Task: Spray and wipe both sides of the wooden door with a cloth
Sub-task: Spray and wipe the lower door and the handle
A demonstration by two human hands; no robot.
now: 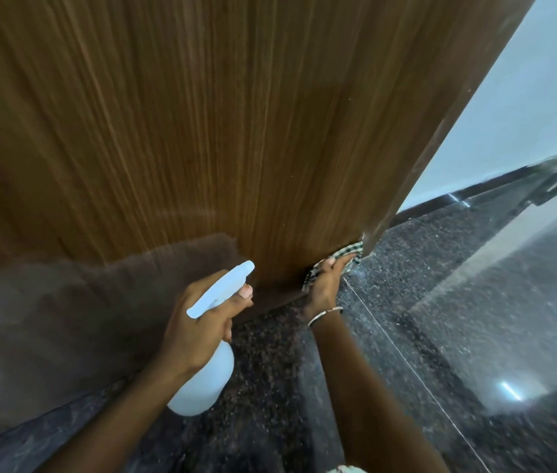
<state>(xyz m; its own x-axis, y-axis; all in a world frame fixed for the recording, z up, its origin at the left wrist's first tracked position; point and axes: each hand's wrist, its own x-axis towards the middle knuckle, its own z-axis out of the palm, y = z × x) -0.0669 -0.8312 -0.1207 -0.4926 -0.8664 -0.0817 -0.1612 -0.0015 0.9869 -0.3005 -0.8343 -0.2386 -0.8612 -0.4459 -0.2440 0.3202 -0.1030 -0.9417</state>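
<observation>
Wiping hand: your right hand (pixel 324 285) lies on the checked cloth (pixel 352 256), fingers stretched fairly flat over it and pressing it against the wooden door (pixel 202 131); no finger shows curled round the cloth.
Cloth: green-and-white check, bunched under your right palm, with its edges showing past your fingertips and below the heel of that hand. It sits at the door's bottom corner, right at the free edge.
Spraying hand: your left hand (pixel 202 322) is wrapped tight round the neck of the white spray bottle (pixel 205 380), one pale-nailed fingertip showing just under the spray head.
Bottle: its body hangs below your left fist; the nozzle (pixel 243 269) points up and away from that fist toward the door's lower part, near the wood but apart from it.
Door: it fills the view above both hands, with vertical brown grain and a duller, greyish patch outward of your left hand.
Wrist: a thin bangle (pixel 324 315) sits just behind your wiping hand.
Floor: dark speckled polished stone (pixel 440 302) lies under both forearms, with glints of light beyond your right hand.
Wall: a pale wall (pixel 526 114) stands past the door's edge, beyond your right fingertips.
</observation>
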